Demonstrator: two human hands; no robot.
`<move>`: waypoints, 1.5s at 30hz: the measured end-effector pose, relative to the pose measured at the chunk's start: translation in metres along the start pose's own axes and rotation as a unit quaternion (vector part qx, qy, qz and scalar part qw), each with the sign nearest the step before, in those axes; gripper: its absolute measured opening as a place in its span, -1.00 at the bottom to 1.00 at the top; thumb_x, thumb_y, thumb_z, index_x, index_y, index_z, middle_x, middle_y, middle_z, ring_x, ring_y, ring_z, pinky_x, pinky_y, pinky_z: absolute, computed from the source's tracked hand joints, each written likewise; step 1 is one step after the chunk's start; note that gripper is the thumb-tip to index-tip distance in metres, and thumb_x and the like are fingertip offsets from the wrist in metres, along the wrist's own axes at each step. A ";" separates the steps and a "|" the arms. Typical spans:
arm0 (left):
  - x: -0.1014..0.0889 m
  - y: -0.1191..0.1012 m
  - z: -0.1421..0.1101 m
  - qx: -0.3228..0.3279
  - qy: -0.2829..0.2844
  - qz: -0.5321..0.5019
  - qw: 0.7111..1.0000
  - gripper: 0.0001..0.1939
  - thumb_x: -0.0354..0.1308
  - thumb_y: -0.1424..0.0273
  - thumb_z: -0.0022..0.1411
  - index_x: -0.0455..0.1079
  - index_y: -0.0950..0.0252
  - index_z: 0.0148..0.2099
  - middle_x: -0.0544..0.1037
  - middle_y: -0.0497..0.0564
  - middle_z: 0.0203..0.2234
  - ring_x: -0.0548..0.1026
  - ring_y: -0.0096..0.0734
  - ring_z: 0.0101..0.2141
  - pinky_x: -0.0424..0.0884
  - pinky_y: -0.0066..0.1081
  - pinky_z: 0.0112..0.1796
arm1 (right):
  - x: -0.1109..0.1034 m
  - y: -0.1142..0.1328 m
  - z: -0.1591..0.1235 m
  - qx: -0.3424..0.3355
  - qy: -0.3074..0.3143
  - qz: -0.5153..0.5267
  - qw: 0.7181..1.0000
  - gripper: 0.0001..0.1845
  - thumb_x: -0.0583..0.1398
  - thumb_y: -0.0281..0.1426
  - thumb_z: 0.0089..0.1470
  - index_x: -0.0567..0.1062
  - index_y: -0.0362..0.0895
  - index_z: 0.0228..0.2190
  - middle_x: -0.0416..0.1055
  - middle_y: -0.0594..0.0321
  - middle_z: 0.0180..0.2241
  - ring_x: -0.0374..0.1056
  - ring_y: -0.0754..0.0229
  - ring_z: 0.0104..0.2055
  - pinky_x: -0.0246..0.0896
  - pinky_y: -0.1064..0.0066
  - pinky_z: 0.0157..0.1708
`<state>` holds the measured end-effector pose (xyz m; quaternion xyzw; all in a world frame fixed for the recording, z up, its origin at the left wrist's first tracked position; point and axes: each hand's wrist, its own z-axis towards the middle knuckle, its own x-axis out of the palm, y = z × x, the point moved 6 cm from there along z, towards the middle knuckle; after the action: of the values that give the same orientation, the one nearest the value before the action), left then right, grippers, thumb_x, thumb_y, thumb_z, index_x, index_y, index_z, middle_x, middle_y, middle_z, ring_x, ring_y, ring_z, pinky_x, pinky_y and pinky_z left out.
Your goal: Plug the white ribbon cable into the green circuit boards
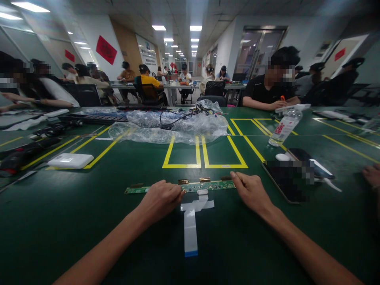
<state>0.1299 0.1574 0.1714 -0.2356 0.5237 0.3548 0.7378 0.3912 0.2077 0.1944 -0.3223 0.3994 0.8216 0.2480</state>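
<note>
A long, narrow green circuit board [192, 187] lies crosswise on the green table in front of me, with several copper-coloured tabs along its far edge. My left hand [162, 198] is closed over the board left of its middle, fingers curled on its edge. At the board's right end, my right hand [251, 190] pinches it between thumb and fingers. A white flat ribbon cable [190, 231] with a blue end runs from a connector [202, 192] at the board's near edge toward me. White tape-like strips cross the cable near the board.
Clear plastic wrap [166, 132] with black cables lies beyond the board. A white box-like device [70, 160] is at left. At right are a tilted-looking bottle [285, 126], a phone [286, 182] and another dark device [308, 162]. Across the table sits a person in black [261, 91].
</note>
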 end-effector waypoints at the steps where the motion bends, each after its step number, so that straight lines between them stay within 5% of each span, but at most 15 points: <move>1: 0.001 0.001 0.000 -0.001 0.004 0.002 1.000 -0.71 -0.10 0.43 0.47 0.27 0.30 -0.36 0.34 -0.08 -0.55 0.20 -0.48 -0.56 0.10 -0.38 -0.43 | 0.001 0.000 0.000 0.000 0.002 -0.001 1.000 -0.49 0.01 -0.21 0.39 0.19 -0.08 -0.61 0.13 0.40 -0.68 0.06 0.34 -0.66 -0.09 0.39 -0.54; 8: 0.002 -0.003 0.003 -0.004 0.005 -0.001 1.000 -0.76 -0.06 0.45 0.43 0.30 0.32 -0.33 0.38 -0.03 -0.49 0.21 -0.45 -0.52 0.13 -0.38 -0.44 | 0.006 0.002 0.000 -0.005 0.020 -0.003 1.000 -0.49 0.00 -0.20 0.38 0.21 -0.08 -0.61 0.15 0.39 -0.67 0.08 0.32 -0.65 -0.09 0.38 -0.54; 12: 0.005 -0.011 0.006 -0.006 0.051 -0.026 0.998 -0.90 0.04 0.49 0.38 0.38 0.34 -0.17 0.49 0.06 -0.28 0.37 -0.36 -0.35 0.27 -0.36 -0.34 | 0.009 0.004 -0.001 0.002 0.040 0.000 0.999 -0.50 -0.01 -0.21 0.38 0.26 -0.08 -0.60 0.14 0.38 -0.67 0.13 0.31 -0.64 -0.09 0.38 -0.54; 15: 0.009 -0.021 0.008 0.010 0.073 -0.053 0.996 -0.72 0.08 0.45 0.40 0.34 0.28 0.13 0.47 0.11 0.05 0.43 -0.18 -0.04 0.38 -0.23 -0.09 | 0.012 0.003 -0.003 0.001 0.054 -0.007 0.999 -0.50 -0.02 -0.21 0.39 0.25 -0.09 -0.59 0.19 0.37 -0.65 0.18 0.30 -0.61 -0.06 0.37 -0.50; 20: 0.019 -0.032 0.009 0.037 0.094 -0.077 0.992 -0.49 0.00 0.28 0.48 0.09 0.19 0.40 0.19 0.11 0.35 0.21 -0.08 0.29 0.21 -0.05 0.21 | 0.018 0.003 -0.005 -0.008 0.076 -0.005 0.997 -0.53 -0.03 -0.22 0.41 0.29 -0.09 -0.54 0.20 0.38 -0.62 0.19 0.30 -0.60 -0.04 0.37 -0.49; 31: 0.021 -0.032 0.009 0.038 0.124 -0.099 0.987 -0.48 0.00 0.24 0.47 0.12 0.14 0.40 0.19 0.09 0.36 0.19 -0.07 0.32 0.19 0.01 0.24 | 0.025 0.004 -0.008 -0.008 0.107 -0.001 0.994 -0.54 -0.03 -0.23 0.41 0.28 -0.08 -0.53 0.27 0.36 -0.59 0.22 0.30 -0.59 -0.01 0.39 -0.50; 45: 0.024 -0.023 0.009 0.033 0.115 -0.062 0.991 -0.56 0.10 0.45 0.40 0.28 0.21 0.29 0.37 0.04 0.26 0.34 -0.04 0.22 0.40 0.01 0.13 | 0.028 0.001 -0.008 0.018 0.134 0.006 0.991 -0.54 -0.04 -0.20 0.41 0.28 -0.08 -0.52 0.25 0.35 -0.59 0.21 0.27 -0.58 -0.03 0.36 -0.48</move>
<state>0.1573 0.1559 0.1517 -0.2818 0.6008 0.2616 0.7008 0.3749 0.2046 0.1708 -0.4231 0.4454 0.7650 0.1933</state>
